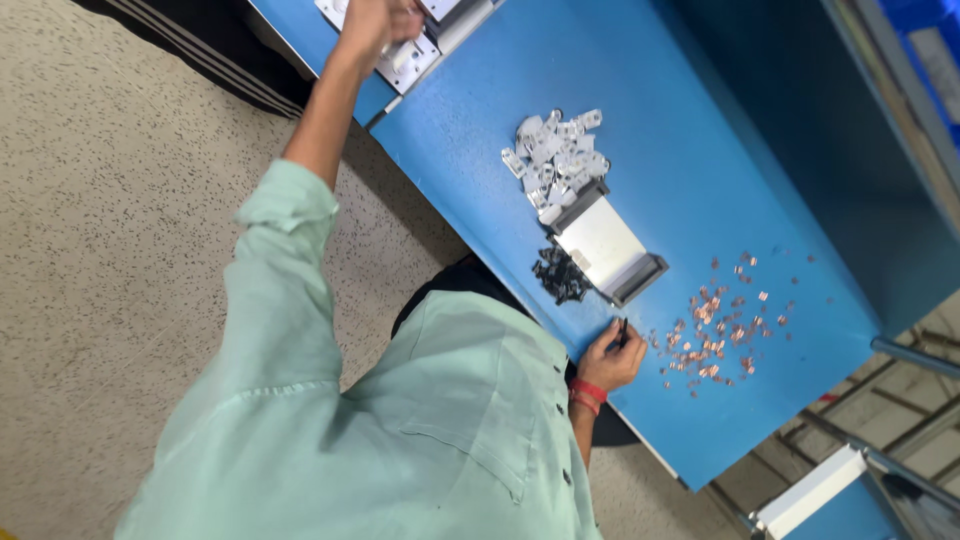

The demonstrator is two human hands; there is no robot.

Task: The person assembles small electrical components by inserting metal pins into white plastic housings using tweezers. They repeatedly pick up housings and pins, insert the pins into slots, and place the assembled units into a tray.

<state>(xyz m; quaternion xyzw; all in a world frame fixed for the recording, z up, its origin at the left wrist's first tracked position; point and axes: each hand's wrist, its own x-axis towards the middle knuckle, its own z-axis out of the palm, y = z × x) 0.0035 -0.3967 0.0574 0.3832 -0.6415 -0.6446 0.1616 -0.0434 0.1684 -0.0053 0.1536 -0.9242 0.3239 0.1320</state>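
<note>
**Black part pinched, other hand up at the fixture**

Head view: my right hand [610,358] rests at the near edge of the blue metal worktable [690,130]. Its fingers are pinched shut on a small black plastic part [622,330], just beside the scattered copper-coloured metal clips [715,335]. My left hand [375,20] is fisted at the white metal fixture [405,62]; what it grips I cannot tell. This looks like the pick-up stage. Any next move calls for a steady pinch.

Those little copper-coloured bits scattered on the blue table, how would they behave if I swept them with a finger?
The copper-coloured bits look tiny and flat, so probably light and apt to scatter. On the smooth blue table they would likely slide, not roll. Pinching one up may be fiddly.
</note>
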